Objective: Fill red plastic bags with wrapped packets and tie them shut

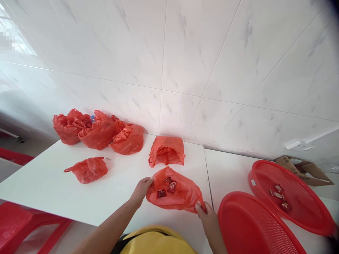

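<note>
The left table (127, 183) carries three bulky red bags (99, 132), a small bag (90, 171) and an open bag (169, 142). The right table (225, 167) bears a basket (278, 174).

The near middle bag (185, 198) is thin red plastic, crinkled, half see-through and softly shiny; the small packets (172, 186) inside it have slick, glossy wrappers. The desk (113, 183) looks smooth and faintly glossy. At right, the near basket (280, 227) is red plastic (smooth at the rim, finely perforated along the wall). The far-right carton (314, 179) is matt cardboard; the wall tiles (143, 53) look smooth and polished.
</note>
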Tool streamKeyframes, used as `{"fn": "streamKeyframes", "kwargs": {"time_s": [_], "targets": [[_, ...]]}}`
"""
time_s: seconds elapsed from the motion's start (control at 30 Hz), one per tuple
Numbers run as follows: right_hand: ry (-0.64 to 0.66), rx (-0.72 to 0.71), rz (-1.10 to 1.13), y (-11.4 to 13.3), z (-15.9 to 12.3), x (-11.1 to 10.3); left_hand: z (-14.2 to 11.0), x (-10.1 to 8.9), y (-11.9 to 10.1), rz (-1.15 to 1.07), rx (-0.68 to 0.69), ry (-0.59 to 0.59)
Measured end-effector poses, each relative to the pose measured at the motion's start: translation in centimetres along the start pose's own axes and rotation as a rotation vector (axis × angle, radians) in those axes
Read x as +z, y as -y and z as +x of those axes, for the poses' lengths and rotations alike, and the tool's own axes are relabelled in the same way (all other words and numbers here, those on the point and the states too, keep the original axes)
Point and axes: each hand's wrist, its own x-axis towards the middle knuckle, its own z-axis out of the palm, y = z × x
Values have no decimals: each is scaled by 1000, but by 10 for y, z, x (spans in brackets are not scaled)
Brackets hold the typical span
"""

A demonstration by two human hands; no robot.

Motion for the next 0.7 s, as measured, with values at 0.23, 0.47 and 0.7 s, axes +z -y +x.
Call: {"fn": "streamKeyframes", "kwargs": {"time_s": [0.23, 0.47, 0.7], "targets": [[-4, -87, 319, 74, -8, -9, -10, 10, -30, -206, -9, 97], [281, -57, 215, 56, -3, 49, -33, 26, -25, -305, -80, 262], [450, 4, 172, 46, -8, 82, -39, 28, -15, -123, -66, 309]]}}
